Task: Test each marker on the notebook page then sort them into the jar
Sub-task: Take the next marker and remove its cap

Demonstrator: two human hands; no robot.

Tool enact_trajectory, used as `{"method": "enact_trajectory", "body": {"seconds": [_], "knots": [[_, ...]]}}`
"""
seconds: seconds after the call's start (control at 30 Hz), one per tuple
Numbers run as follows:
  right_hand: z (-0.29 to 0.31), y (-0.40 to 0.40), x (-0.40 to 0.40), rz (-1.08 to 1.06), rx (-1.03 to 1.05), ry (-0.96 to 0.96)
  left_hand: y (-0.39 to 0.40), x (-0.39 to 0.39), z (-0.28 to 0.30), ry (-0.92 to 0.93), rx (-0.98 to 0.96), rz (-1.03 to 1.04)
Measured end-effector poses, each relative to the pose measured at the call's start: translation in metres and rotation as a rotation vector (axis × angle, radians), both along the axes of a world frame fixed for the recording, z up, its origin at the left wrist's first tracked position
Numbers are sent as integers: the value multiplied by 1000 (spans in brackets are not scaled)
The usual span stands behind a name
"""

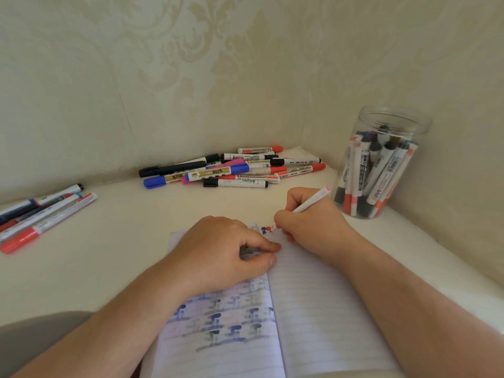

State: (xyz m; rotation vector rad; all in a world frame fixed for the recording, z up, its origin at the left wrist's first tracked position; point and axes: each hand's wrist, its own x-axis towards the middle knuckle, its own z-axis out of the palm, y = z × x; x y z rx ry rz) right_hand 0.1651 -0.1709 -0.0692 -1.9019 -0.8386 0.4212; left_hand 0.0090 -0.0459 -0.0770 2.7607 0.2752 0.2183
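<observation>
The left hand (229, 252) lay on the open notebook (313, 309), fingers curled, pinning its lined paper; whether it pinched a cap I cannot tell. Just right of it the right hand (308, 222) gripped a slim white pink marker (311, 200), tip on the page: a test in hand. Next, probably capping it, then the clear round plastic jar (381, 165) beyond. Farther ahead lay the untested pile (231, 170); far left, more markers (41, 214).
</observation>
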Motion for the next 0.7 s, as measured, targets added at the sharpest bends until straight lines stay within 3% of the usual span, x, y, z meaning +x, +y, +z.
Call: {"method": "enact_trajectory", "body": {"seconds": [0.23,0.4,0.57,0.7], "knots": [[1,0,-2,32,-19,-40,1,-1,0,-5,-22,-8],[1,-1,1,23,12,40,1,-1,-1,-6,-11,-1],[3,-2,-1,37,-39,-38,1,-1,0,-5,0,3],[5,0,1,21,85,171,1,-2,-1,-3,3,-6]]}}
